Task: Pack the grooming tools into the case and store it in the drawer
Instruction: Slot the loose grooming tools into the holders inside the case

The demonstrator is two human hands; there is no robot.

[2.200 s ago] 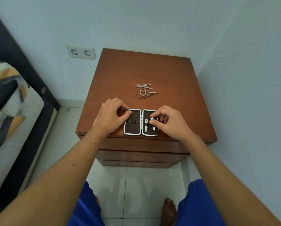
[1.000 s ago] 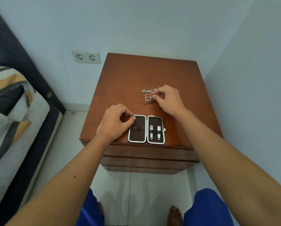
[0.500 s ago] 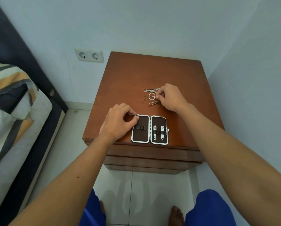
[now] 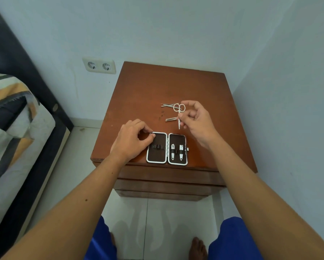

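Scissors being pinched in right hand, points hanging down, lifted clear of worktop, probably for sliding under strap.

Case lying open just below that hand, being steadied at corner by curled left hand, nothing gripped, so it is not slipping.

Remaining tools being left beside right hand's fingers.

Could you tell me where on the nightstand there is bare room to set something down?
The nightstand is bare behind the loose tools, to its back edge, and along its left and right edges. The front is crowded: open case, both hands.
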